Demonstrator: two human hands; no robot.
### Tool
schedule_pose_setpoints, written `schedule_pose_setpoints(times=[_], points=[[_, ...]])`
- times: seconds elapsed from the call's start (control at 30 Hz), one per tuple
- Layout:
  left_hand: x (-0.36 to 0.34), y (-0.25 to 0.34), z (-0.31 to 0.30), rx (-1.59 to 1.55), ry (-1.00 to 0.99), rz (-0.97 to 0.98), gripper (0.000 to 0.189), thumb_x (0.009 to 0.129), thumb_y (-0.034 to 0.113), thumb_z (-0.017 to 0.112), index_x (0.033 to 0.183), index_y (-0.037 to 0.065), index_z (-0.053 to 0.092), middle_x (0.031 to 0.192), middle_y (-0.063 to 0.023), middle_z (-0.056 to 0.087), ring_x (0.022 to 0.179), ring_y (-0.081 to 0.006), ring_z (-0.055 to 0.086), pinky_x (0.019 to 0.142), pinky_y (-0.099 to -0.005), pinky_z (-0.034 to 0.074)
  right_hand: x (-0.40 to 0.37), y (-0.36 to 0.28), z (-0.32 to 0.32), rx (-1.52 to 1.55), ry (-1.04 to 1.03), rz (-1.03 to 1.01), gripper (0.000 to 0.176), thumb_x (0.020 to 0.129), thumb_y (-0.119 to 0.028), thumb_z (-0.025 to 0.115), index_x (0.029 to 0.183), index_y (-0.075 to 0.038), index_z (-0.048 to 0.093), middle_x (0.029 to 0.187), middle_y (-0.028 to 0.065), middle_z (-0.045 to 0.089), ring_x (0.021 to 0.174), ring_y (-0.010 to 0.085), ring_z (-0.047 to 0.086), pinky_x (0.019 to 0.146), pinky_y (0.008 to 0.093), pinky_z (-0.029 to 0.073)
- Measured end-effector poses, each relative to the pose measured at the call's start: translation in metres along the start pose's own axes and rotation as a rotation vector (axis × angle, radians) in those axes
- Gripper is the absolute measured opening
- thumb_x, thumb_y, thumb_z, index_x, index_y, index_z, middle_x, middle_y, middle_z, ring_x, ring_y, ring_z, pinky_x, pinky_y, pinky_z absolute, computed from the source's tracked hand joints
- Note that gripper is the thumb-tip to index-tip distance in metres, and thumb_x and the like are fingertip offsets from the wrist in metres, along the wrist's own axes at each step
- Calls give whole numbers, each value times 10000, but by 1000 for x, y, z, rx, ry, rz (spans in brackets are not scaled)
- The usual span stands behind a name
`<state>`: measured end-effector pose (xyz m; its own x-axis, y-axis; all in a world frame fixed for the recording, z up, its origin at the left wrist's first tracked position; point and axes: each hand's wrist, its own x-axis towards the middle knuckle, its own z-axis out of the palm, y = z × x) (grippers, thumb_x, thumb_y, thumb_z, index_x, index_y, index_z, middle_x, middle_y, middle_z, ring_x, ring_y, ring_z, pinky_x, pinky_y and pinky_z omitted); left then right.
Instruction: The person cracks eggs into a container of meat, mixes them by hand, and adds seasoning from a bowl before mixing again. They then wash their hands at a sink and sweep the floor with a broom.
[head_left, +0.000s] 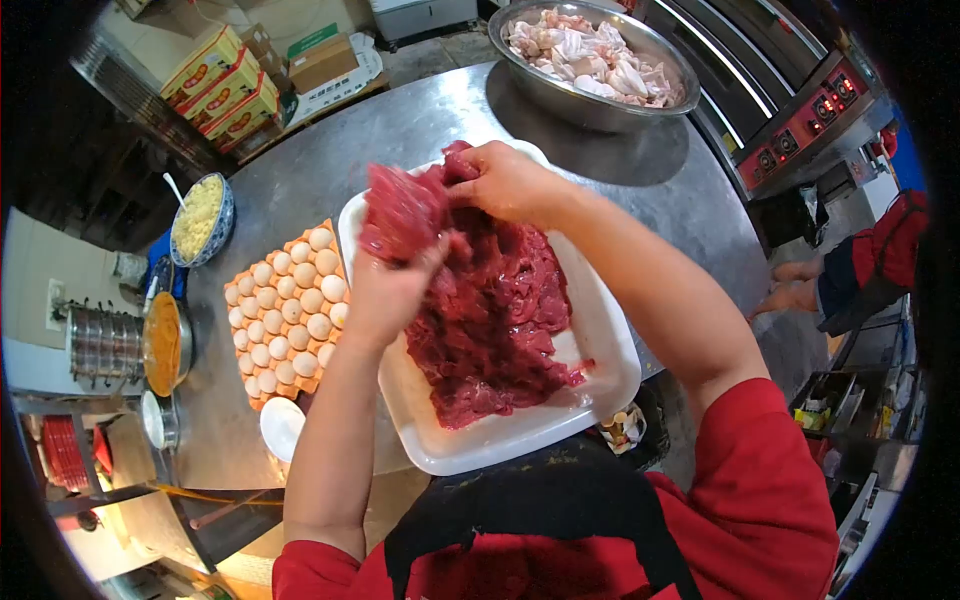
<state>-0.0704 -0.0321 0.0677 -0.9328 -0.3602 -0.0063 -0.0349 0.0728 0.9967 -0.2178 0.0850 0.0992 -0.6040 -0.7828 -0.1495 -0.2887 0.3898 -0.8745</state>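
A white plastic tub at the table's front edge holds a heap of sliced raw red meat. Over its far left part, my left hand grips a bunch of meat slices, lifted and smeared by motion. My right hand is closed on more of the meat at the tub's far side, its fingertips partly hidden by slices. Left of the tub lies an orange tray of eggs, close to my left forearm.
A steel basin of raw pale poultry pieces stands at the back right of the metal table. At the left are a patterned bowl of chopped yellowish food and a small white bowl. Another person is at the right.
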Motion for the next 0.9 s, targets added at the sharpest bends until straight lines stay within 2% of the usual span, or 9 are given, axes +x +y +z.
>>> schedule_pose_setpoints(times=[0.1, 0.2, 0.27, 0.33, 0.4, 0.47, 0.6, 0.73, 0.9], points=[[-38, -42, 12, 627, -199, 234, 437, 690, 94, 726, 1114, 89, 618, 1063, -156, 645, 1034, -347, 600, 900, -413, 473, 34, 27, -3, -315, -114, -53, 263, 772, -208, 721, 973, -43, 677, 864, 114, 683, 806, 221, 636, 749, 357, 489], [-78, -60, 15, 699, -638, 45, 388, 759, 177, 710, 1115, 43, 629, 1132, -181, 604, 1062, -348, 583, 902, -408, 479, 75, 78, 14, -438, -184, -35, 325, 756, -268, 717, 1018, -80, 675, 937, 119, 678, 896, 266, 625, 798, 386, 483], [-89, -61, 10, 617, -515, 35, 362, 788, 153, 695, 1125, 36, 634, 1102, -173, 626, 988, -316, 622, 856, -364, 502, 82, 110, 40, -365, -233, -30, 383, 758, -328, 704, 1073, -113, 668, 1028, 122, 670, 991, 291, 610, 843, 428, 475], [-89, -49, -2, 613, -406, -94, 338, 814, 133, 681, 1134, 38, 632, 1094, -145, 635, 969, -254, 627, 848, -328, 504, 58, 112, 85, -705, 44, 46, 479, 788, -453, 632, 1194, -200, 616, 1247, 110, 568, 1193, 339, 485, 907, 592, 404], [-84, -45, -19, 599, -288, -224, 314, 840, 113, 666, 1144, 41, 629, 1086, -116, 644, 951, -192, 632, 839, -293, 505, 29, 98, 112, -731, -168, -54, 575, 780, -559, 585, 1261, -245, 562, 1355, 99, 454, 1266, 364, 385, 888, 686, 348], [-66, -50, -34, 364, -52, -274, 315, 853, 119, 640, 1157, 38, 618, 997, -132, 669, 862, -219, 654, 785, -304, 520, -19, 84, 126, -700, -404, -235, 569, 774, -561, 607, 1217, -205, 590, 1289, 119, 489, 1235, 351, 408, 938, 648, 352], [-29, -62, -42, 367, -8, -356, 307, 865, 109, 618, 1167, 49, 615, 987, -113, 657, 884, -187, 642, 786, -293, 517, -112, 99, 111, -554, -728, -410, 400, 816, -423, 604, 1138, -188, 629, 1191, 107, 519, 1138, 350, 481, 879, 583, 433], [-29, -60, -35, 433, 17, -199, 285, 902, 91, 579, 1179, 32, 604, 987, -27, 633, 875, -94, 568, 785, -236, 469, -98, 122, 44, -975, -759, -171, 285, 790, -222, 632, 1065, -150, 648, 1212, 115, 502, 1037, 343, 563, 823, 472, 524], [-73, -54, -23, 322, -42, -413, 284, 904, 97, 576, 1182, 43, 602, 975, -15, 641, 795, -79, 578, 698, -238, 488, 33, 147, 28, -861, -108, -158, 385, 789, -95, 573, 1171, -144, 579, 1272, 136, 471, 1098, 411, 507, 875, 492, 495]])
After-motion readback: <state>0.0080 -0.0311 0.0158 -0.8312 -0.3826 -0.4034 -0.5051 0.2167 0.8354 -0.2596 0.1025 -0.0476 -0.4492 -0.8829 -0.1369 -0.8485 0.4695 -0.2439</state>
